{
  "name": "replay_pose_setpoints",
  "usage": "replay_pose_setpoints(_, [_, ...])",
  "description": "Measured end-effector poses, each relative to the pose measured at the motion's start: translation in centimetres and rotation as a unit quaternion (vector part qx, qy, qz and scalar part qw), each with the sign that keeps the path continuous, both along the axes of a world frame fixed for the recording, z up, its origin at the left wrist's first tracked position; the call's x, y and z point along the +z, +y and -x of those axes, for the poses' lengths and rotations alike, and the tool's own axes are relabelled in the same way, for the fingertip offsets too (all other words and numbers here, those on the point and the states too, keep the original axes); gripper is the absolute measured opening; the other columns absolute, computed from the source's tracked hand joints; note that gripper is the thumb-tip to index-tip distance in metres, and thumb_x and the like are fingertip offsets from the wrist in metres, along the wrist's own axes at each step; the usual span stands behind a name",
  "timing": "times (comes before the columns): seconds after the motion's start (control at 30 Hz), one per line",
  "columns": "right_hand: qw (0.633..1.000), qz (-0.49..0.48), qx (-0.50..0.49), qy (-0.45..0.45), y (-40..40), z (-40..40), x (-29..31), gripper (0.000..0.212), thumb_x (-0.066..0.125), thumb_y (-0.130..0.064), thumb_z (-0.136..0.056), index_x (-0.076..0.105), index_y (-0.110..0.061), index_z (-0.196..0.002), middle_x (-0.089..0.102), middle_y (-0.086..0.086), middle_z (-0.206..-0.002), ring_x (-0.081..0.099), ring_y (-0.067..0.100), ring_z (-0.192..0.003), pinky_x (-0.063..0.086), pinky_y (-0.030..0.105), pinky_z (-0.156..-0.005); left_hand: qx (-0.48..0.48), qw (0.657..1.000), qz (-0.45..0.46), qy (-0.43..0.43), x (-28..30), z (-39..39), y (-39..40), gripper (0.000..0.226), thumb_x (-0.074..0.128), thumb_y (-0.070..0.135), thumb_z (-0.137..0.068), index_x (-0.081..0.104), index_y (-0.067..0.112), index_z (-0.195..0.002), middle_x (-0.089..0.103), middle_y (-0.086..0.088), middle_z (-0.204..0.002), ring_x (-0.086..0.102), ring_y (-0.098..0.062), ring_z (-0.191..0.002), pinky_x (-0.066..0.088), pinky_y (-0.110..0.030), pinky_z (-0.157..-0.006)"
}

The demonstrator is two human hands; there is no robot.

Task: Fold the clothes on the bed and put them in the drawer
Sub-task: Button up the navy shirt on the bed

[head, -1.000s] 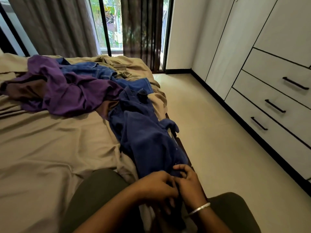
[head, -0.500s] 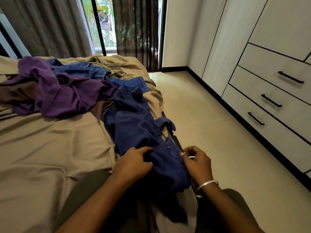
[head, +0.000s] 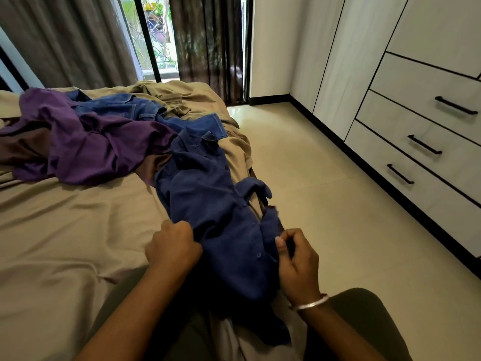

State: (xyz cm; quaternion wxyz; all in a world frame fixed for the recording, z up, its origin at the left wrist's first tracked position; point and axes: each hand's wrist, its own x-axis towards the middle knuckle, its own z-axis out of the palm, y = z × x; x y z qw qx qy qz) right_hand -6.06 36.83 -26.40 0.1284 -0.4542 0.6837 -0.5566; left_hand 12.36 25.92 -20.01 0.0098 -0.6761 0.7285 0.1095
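Stage: barely begun | left hand (head: 173, 246), right hand (head: 296, 259) each clutch blue shirt (head: 208, 199), unfolded | purple garment (head: 86, 142), jeans (head: 125, 106) heaped at 11 o'clock | drawers (head: 416, 142) closed at 2 o'clock

Both hands forward: left hand (head: 173, 246) fisted; right hand (head: 296, 259) fingers curled, apparently pinching.

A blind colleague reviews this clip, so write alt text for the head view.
A seated person's left hand and right hand grip a dark blue shirt at the edge of a beige bed. Purple clothes and jeans lie heaped behind; closed white drawers stand right.
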Motion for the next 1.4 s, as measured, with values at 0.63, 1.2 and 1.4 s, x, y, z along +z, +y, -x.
replay_pose_setpoints(0.63, [0.972,-0.233,0.005,0.043,-2.9,3.3,-0.5,0.018,0.058,0.000,-0.080,0.063,-0.017,-0.083,0.066,0.001,-0.084,0.062,0.019,-0.076,0.050,0.029,-0.070,-0.020,0.996,0.006,0.083,-1.7,0.6,-2.3,0.017,0.055,0.021,-0.086,0.066,0.012,-0.096,0.067,-0.014,-0.107,0.062,-0.035,-0.097,0.040,-0.031,-0.070])
replay_pose_setpoints(1.2, [0.957,-0.230,0.173,0.025,-6.4,0.0,0.2,0.023,0.064,-0.021,-0.091,0.054,-0.016,-0.071,0.056,0.001,-0.065,0.049,0.013,-0.061,0.042,0.035,-0.064,-0.141,0.976,0.059,0.158,-1.3,1.1,-1.6,0.052,0.042,0.049,-0.079,0.055,0.046,-0.129,0.043,0.005,-0.135,0.047,-0.026,-0.116,0.050,-0.042,-0.091])
replay_pose_setpoints(1.4, [0.983,-0.004,-0.183,-0.034,-4.5,2.4,2.5,0.010,0.046,-0.019,-0.103,0.045,-0.016,-0.094,0.051,-0.007,-0.068,0.049,0.009,-0.059,0.034,0.013,-0.048,-0.039,0.995,-0.070,0.055,-1.8,0.5,-2.1,0.045,0.067,0.032,-0.078,0.033,0.017,-0.102,0.043,-0.006,-0.125,0.052,-0.031,-0.116,0.046,-0.040,-0.082])
